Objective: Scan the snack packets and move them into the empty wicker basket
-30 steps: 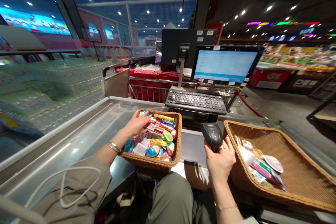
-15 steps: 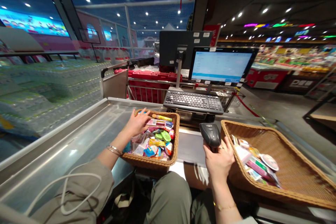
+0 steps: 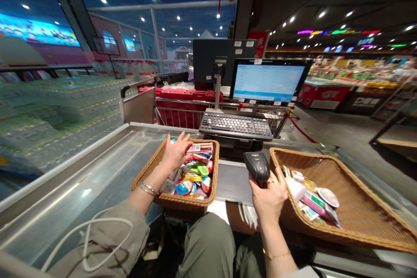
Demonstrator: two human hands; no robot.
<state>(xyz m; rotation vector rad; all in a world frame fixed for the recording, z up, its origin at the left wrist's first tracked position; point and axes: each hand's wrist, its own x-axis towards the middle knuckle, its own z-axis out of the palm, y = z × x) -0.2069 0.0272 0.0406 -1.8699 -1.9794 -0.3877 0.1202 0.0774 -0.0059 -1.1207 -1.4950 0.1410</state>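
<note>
My left hand (image 3: 177,152) reaches into the left wicker basket (image 3: 169,200), its fingers closed on a flat pink packet (image 3: 200,147) at the far end. The basket is full of several small colourful snack items (image 3: 192,178). My right hand (image 3: 269,197) grips a black handheld barcode scanner (image 3: 257,166), held upright between the two baskets. The right wicker basket (image 3: 358,208) is tilted toward me and holds several packets (image 3: 309,195) at its near left corner.
A steel checkout counter (image 3: 97,173) runs to the left. Behind the baskets stand a keyboard (image 3: 236,125), a lit screen (image 3: 269,81) and a second monitor's back (image 3: 215,56). A red shopping cart (image 3: 185,104) is beyond. My knees (image 3: 208,243) are below.
My left hand has taken hold of the pink packet and lifted it toward the basket's far edge. The right hand with the scanner has stayed nearly still.
</note>
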